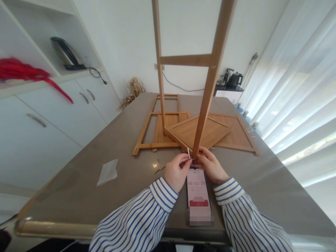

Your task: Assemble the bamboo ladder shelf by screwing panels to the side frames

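On the head view I have the left hand [178, 172] near the foot of the upright wooden frame [185, 60], its fingers pinched together on a thin metal rod [188, 153]. The right hand [210, 166] has its fingers closed around the lower end of the frame's nearer post. I see the frame standing on the tabletop [76, 196], its foot against a wooden panel [214, 129] lying beside it. A phone [198, 191] lies just below the hands; a plastic bag [107, 172] rests well to their left.
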Motion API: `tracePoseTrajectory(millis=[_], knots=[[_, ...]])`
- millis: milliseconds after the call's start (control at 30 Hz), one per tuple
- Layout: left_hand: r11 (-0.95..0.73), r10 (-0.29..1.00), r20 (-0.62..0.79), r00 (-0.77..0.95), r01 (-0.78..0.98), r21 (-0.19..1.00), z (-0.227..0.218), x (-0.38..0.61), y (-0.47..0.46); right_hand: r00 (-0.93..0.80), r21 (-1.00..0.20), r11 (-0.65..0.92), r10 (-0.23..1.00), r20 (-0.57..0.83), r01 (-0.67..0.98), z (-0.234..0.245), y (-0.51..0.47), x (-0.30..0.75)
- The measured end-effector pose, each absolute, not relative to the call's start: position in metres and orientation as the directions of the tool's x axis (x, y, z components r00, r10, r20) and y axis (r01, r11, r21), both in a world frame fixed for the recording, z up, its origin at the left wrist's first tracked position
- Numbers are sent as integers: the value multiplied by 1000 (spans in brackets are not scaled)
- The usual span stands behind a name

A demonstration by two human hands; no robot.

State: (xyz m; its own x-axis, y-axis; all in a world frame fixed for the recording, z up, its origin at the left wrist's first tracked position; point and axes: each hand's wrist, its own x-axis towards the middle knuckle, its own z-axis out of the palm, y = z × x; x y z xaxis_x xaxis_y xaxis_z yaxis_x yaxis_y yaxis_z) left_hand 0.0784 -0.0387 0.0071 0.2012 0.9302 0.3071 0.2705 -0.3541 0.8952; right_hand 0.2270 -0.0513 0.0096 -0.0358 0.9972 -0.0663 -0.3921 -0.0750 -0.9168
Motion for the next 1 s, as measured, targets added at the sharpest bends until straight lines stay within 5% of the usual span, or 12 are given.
tracePoseTrajectory(millis=[367,1000], knots=[[-535,844,447,297,400,744,13,75,-41,-24,-913,-81,997,-78,-400,8,-51,227],[-391,916,295,273,434,812,14,81,-45,-26,-924,-77,997,-73,-374,8,-52,227]])
